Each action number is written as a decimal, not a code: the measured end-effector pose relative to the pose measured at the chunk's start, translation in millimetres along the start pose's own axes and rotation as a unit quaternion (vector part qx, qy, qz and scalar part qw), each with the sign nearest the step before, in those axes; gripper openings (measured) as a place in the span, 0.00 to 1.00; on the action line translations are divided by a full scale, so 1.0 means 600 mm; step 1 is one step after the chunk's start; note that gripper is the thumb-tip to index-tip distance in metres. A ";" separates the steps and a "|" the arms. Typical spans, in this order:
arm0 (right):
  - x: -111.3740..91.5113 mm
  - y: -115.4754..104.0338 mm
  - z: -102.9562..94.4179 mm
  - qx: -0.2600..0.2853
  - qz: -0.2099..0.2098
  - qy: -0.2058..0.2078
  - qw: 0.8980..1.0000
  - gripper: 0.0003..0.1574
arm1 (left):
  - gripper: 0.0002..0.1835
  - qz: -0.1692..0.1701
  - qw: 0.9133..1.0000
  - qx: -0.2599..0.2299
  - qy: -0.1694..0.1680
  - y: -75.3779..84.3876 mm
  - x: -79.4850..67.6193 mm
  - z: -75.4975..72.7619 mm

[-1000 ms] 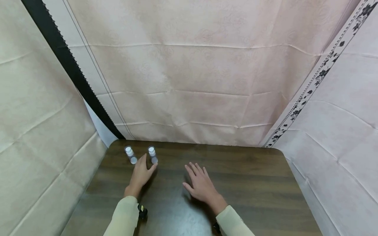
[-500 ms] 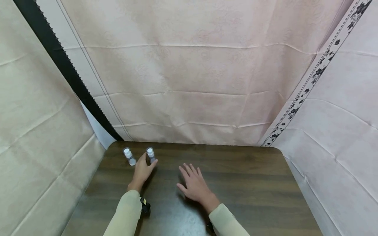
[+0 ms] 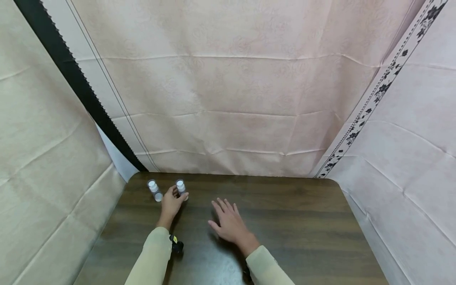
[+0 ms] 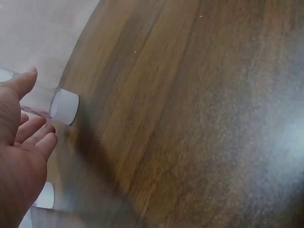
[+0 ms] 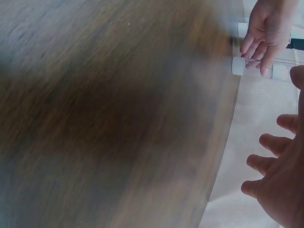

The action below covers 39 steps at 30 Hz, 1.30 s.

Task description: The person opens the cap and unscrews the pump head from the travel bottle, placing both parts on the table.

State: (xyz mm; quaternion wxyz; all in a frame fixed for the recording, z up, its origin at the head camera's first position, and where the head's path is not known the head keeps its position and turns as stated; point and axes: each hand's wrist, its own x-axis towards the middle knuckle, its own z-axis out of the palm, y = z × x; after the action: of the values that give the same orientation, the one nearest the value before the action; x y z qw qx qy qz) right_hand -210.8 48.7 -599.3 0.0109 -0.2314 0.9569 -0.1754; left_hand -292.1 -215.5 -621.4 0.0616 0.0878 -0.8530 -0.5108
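Observation:
Two small clear bottles with white caps and white lower ends stand upright near the table's back left. My left hand (image 3: pixel 171 204) is at the right-hand bottle (image 3: pixel 181 186), thumb on its near side and fingers curled behind it. In the left wrist view the thumb crosses the clear body of this bottle (image 4: pixel 65 107), with the fingertips right at its side. The other bottle (image 3: pixel 154 190) stands just left of the hand. My right hand (image 3: pixel 229 221) is over the middle of the table, palm down, fingers spread, holding nothing.
The brown wooden table (image 3: pixel 285 221) has rounded back corners. A pale cloth curtain (image 3: pixel 228 99) hangs behind it, with further cloth on both sides. A black strip (image 3: pixel 75 71) runs down the left cloth, a flowered band (image 3: pixel 377 95) down the right.
My left hand has moved slightly up and closed its fingers in around the right-hand bottle. My right hand has drifted left, fingers still spread. The head view has shifted a little.

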 end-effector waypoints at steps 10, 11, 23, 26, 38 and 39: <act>0.003 -0.005 -0.006 0.019 0.003 -0.005 1.000 0.45 | 0.30 0.002 1.000 -0.026 0.016 -0.006 0.007 0.012; 0.003 -0.005 -0.006 0.018 0.003 -0.004 1.000 0.45 | 0.29 0.003 0.999 -0.028 0.018 -0.006 0.007 0.012; 0.008 -0.002 -0.022 0.038 -0.009 0.010 0.999 0.45 | 0.24 0.038 0.998 0.005 0.049 -0.003 0.000 0.026; 0.009 0.002 -0.028 0.039 -0.014 0.021 0.999 0.45 | 0.25 0.047 0.998 0.012 0.046 0.004 -0.005 0.027; 0.003 0.033 -0.054 0.101 -0.002 0.052 0.994 0.45 | 0.21 0.126 0.990 0.038 0.047 0.040 -0.027 0.035; 0.003 0.035 -0.059 0.102 -0.002 0.055 0.993 0.45 | 0.21 0.139 0.988 0.039 0.047 0.043 -0.029 0.037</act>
State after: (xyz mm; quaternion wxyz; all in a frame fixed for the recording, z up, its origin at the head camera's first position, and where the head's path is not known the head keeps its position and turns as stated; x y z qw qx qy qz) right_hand -225.1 77.1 -573.3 -0.0180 -0.2207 0.9327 -0.2846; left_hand -281.8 -180.7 -609.5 0.1690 -0.0053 -0.8721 -0.4592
